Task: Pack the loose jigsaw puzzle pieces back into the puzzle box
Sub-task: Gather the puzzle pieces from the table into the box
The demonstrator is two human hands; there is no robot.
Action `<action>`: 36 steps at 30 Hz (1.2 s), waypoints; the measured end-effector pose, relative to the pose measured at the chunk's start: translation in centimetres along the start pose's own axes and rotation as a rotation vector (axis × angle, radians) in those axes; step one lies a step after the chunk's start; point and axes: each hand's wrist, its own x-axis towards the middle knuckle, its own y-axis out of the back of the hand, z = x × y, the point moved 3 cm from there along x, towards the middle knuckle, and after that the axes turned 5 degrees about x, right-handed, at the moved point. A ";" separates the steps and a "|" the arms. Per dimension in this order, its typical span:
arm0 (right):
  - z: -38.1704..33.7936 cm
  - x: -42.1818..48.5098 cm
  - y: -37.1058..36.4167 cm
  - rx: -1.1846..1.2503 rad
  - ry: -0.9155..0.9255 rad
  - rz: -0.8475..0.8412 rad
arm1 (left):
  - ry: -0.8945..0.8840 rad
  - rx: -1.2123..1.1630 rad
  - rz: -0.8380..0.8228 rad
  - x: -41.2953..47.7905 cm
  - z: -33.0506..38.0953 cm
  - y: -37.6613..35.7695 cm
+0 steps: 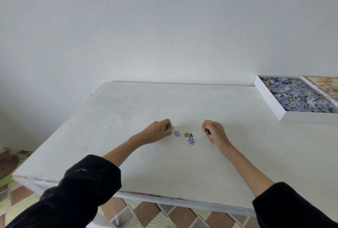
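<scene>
Both hands rest on the table [128, 108], well apart from the puzzle box [270, 99] and off its near-left corner. The left hand [159, 132], the farther of the two from the box, has its fingers curled and pinches a pale piece [164, 129] at the fingertips; whether more lie in its palm is hidden. The right hand [214, 130], nearer the box, is curled into a loose fist round a dark bit [207, 130] too small to name, probably a piece or two. Between the hands three loose pieces lie flat. The first blue piece [176, 133] is farthest from the box, just beside the left fingertips. A brown-grey piece [188, 134] lies a little nearer the box, and a second blue piece [191, 140] sits just beside it. The box stands open against the wall, its tray heaped with blue, grey and white pieces. I judge the job nearly done: only these three and whatever the hands hold are left to go in, as far as the view shows. A printed sheet [327, 86], perhaps the lid, lies against the box's far side, cut off by the frame. No obstacle shows on the stretch of table from the hands to the box, and the box's low white wall is the one rim to lift over. The table's front edge lies well away from the box, under the forearms, with patterned floor [146, 213] below, so a piece swept that way could drop.
</scene>
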 end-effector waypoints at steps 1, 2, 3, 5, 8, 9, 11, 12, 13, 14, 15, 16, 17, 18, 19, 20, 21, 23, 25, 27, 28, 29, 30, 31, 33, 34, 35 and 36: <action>-0.1 -0.1 -0.1 -0.025 0.010 -0.002 | 0.032 -0.110 0.004 -0.2 0.2 0.1; -0.3 -0.2 -0.2 -0.055 0.024 -0.004 | 0.062 -0.202 0.009 -0.5 0.4 0.2; -0.5 -0.3 -0.4 -0.087 0.043 -0.008 | 0.086 -0.267 0.016 -0.7 0.5 0.2; -0.8 -0.6 -0.6 -0.138 0.083 -0.014 | 0.114 -0.319 0.031 -0.9 0.3 0.3; -0.6 -0.9 -0.9 -0.196 0.134 -0.055 | 0.136 -0.365 0.039 -1.0 -0.3 0.3; -0.4 -0.9 -1.1 -0.238 0.153 -0.066 | 0.143 -0.393 0.041 -1.1 -0.4 0.3; -0.2 -1.0 -1.3 -0.367 0.193 -0.083 | 0.131 -0.440 0.041 -1.2 -0.3 0.6; -0.2 -1.0 -1.4 -0.428 0.207 -0.106 | 0.119 -0.468 0.040 -1.3 -0.3 0.6; -0.4 -1.0 -1.5 -0.479 0.214 -0.141 | 0.113 -0.495 0.041 -1.3 -0.2 0.7; -0.5 -0.9 -1.6 -0.530 0.208 -0.177 | 0.113 -0.513 0.042 -1.3 -0.3 0.7; -0.6 -0.9 -1.6 -0.581 0.195 -0.203 | 0.117 -0.520 0.042 -1.3 -0.2 0.7; -0.7 -0.8 -1.6 -0.623 0.183 -0.210 | 0.119 -0.512 0.045 -1.3 -0.1 0.7; -0.8 -0.8 -1.5 -0.644 0.167 -0.202 | 0.117 -0.497 0.056 -1.2 0.0 0.6; -0.8 -0.7 -1.5 -0.640 0.148 -0.183 | 0.112 -0.477 0.075 -1.1 0.1 0.6; -0.8 -0.7 -1.5 -0.626 0.127 -0.163 | 0.105 -0.460 0.100 -1.0 0.3 0.5; -0.8 -0.6 -1.5 -0.616 0.109 -0.149 | 0.096 -0.448 0.123 -1.0 0.6 0.5; -0.8 -0.6 -1.6 -0.610 0.090 -0.141 | 0.083 -0.439 0.137 -1.0 0.9 0.6; -0.9 -0.4 -1.8 -0.606 0.045 -0.138 | 0.061 -0.425 0.139 -0.8 1.2 0.4; -1.1 -0.2 -1.7 -0.606 0.010 -0.159 | 0.042 -0.381 0.130 -0.6 1.2 0.2; -1.2 0.1 -1.7 -0.606 -0.010 -0.211 | 0.013 -0.274 0.134 -0.4 1.0 0.0; -1.3 0.1 -1.6 -0.610 -0.016 -0.238 | -0.005 -0.189 0.139 -0.3 0.9 0.0; -1.3 0.1 -1.6 -0.616 -0.017 -0.261 | -0.025 -0.096 0.138 -0.2 0.7 0.0; -1.2 0.2 -1.4 -0.620 -0.011 -0.280 | -0.040 -0.012 0.126 0.0 0.6 -0.1; -1.3 0.2 -1.2 -0.608 -0.002 -0.295 | -0.045 0.053 0.108 0.1 0.4 -0.2; -1.2 0.2 -0.6 -0.476 -0.002 -0.288 | -0.033 0.138 0.076 0.3 0.0 -0.4; -1.1 0.3 -0.2 -0.348 -0.035 -0.258 | -0.035 0.170 0.069 0.4 0.0 -0.5; -0.8 0.4 0.5 -0.201 -0.084 -0.218 | -0.045 0.187 0.065 0.5 0.0 -0.6; -0.6 0.5 1.1 -0.052 -0.129 -0.180 | -0.057 0.192 0.067 0.6 0.0 -0.7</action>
